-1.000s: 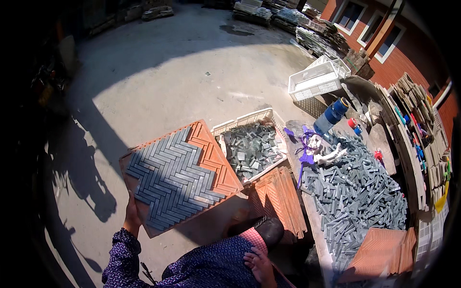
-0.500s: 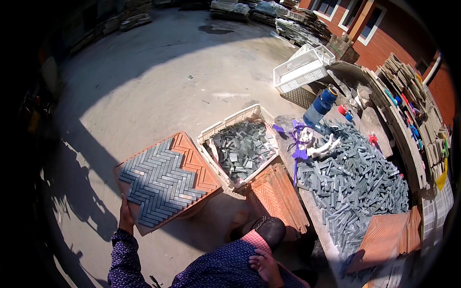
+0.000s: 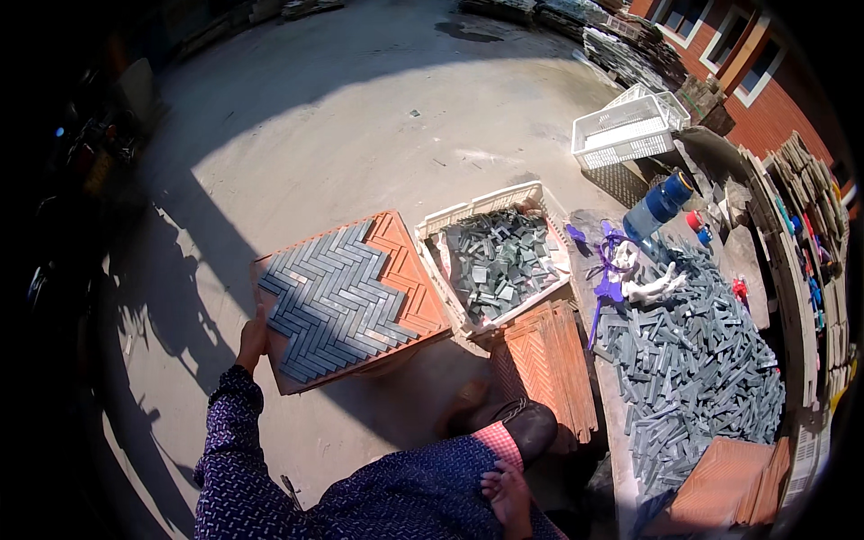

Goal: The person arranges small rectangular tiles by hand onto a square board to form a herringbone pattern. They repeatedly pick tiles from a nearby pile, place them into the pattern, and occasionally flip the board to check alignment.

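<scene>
An orange grooved mould tray (image 3: 418, 310) lies to the left of centre, partly filled with narrow grey stone strips (image 3: 333, 292) in a herringbone pattern. Bare orange grooves show along its right side. My left hand (image 3: 254, 340) is closed on the tray's left edge, its fingertips partly hidden. Over my lap, near the knee, my right hand (image 3: 508, 493) has its fingers loosely bent and apart, with nothing visible in it. What supports the tray is mostly hidden.
A pale plastic crate (image 3: 432, 261) of grey stone pieces stands beside the tray. Stacked orange trays (image 3: 549, 360) sit below it. To the right, a table bears heaped grey strips (image 3: 702, 378), a blue bottle (image 3: 657, 207) and white gloves (image 3: 652, 286). White crates (image 3: 621, 130) stand behind.
The whole view has shifted, so most things appear farther right and higher. The tray looks slightly turned, with my left hand still at its edge. My right hand stays over my lap.
</scene>
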{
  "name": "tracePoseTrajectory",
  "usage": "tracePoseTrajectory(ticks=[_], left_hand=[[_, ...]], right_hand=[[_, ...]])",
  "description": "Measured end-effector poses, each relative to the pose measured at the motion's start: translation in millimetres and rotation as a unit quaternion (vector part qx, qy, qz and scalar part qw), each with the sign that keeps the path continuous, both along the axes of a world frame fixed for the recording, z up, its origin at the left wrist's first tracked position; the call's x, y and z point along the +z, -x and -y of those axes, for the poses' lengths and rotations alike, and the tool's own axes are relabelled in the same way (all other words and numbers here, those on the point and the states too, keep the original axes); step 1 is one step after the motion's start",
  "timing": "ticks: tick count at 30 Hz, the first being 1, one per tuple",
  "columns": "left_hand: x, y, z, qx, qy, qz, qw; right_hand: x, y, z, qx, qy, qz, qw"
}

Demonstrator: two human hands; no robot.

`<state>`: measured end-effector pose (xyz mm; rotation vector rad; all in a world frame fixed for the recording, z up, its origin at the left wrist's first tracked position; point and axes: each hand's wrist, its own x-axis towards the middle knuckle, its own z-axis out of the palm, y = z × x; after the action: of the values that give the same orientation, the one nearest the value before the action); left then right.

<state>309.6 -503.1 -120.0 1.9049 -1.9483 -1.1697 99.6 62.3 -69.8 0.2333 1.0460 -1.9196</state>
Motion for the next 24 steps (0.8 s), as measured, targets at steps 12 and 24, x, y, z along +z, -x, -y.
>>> tracePoseTrajectory(ticks=[12,24], left_hand=[[29,17,-16,-0.104,0.177,0.235,0.950],[83,131,-62,-0.294,0.354,0.053,0.886]], right_hand=[[6,3,-3,-0.012,-0.062,-0.002,0.998],[9,-1,2,-0.016,-0.019,-0.005,1.000]])
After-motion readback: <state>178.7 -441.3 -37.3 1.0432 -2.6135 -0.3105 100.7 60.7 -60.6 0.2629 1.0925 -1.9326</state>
